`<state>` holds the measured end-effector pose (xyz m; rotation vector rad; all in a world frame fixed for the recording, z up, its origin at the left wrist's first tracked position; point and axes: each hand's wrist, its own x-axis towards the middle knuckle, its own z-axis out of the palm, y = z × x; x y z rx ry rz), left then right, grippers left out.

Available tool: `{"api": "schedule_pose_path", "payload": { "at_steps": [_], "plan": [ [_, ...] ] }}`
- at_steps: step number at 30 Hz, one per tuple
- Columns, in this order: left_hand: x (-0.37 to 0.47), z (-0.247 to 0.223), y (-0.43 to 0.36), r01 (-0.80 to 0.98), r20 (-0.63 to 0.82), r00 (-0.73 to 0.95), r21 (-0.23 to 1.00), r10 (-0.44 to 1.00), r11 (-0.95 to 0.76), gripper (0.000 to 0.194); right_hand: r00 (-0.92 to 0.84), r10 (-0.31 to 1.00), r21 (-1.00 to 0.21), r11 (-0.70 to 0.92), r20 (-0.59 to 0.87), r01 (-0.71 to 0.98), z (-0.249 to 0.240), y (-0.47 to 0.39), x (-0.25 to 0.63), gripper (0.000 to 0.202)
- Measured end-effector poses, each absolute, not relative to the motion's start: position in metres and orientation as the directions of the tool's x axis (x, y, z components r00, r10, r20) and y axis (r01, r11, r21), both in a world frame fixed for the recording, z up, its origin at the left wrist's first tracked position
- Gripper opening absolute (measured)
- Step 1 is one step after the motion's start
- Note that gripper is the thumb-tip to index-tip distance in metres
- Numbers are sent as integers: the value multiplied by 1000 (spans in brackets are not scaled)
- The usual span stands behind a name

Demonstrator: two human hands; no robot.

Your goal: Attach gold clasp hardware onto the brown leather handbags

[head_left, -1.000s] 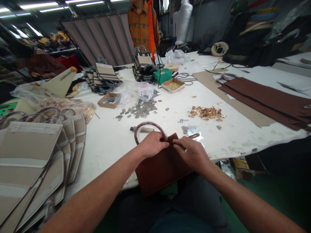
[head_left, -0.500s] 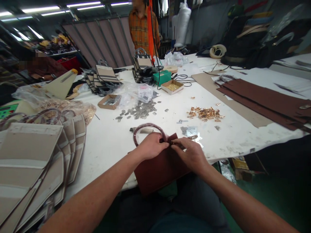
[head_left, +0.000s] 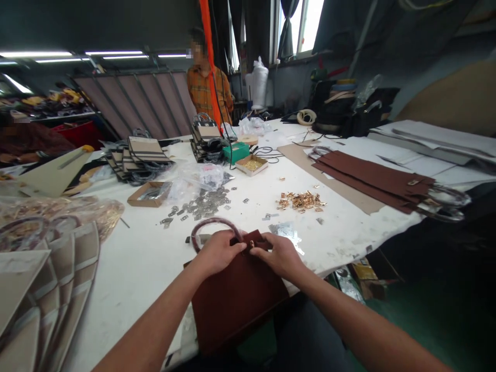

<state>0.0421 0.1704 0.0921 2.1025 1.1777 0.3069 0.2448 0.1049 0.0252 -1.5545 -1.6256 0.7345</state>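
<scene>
A dark brown handbag panel (head_left: 236,299) lies tilted over the table's front edge and my lap. Its wrapped round handle (head_left: 211,222) arches up behind my left hand (head_left: 222,253). That hand is closed on the panel's top edge beside the handle's foot, thumb in front. My right hand (head_left: 281,256) pinches at a small gold metal fitting (head_left: 251,244) by a brown leather tab (head_left: 253,236). The two thumbs nearly meet there. My right fingers partly hide the tab.
Gold fittings (head_left: 302,201) and flat silver plates (head_left: 209,203) lie in loose piles on the white table (head_left: 127,279). Beige panels (head_left: 83,274) are stacked at left, brown bag pieces (head_left: 368,178) at right. Two small cardboard boxes stand behind. A person (head_left: 211,93) stands across the table.
The view has tilted up and turned right, so things sit lower and further left. Both hands stay at the panel's top edge; the gold fitting shows more clearly between them.
</scene>
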Motion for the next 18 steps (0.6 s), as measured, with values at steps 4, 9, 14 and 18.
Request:
{"api": "schedule_pose_path", "payload": {
  "at_steps": [4,9,14,18],
  "plan": [
    [42,56,143,733,333,321,506,886,-456,33,111,990,-699,-18,88,715,22,139,248,21],
    [21,1,94,599,473,423,493,773,-630,22,66,986,-531,25,152,847,17,186,267,33],
    [9,-15,95,558,362,397,634,843,-535,11,213,959,-416,-119,186,902,33,232,326,24],
    [8,-9,91,493,301,299,764,906,-417,11,230,954,-358,-150,192,922,53,263,328,22]
  ]
}}
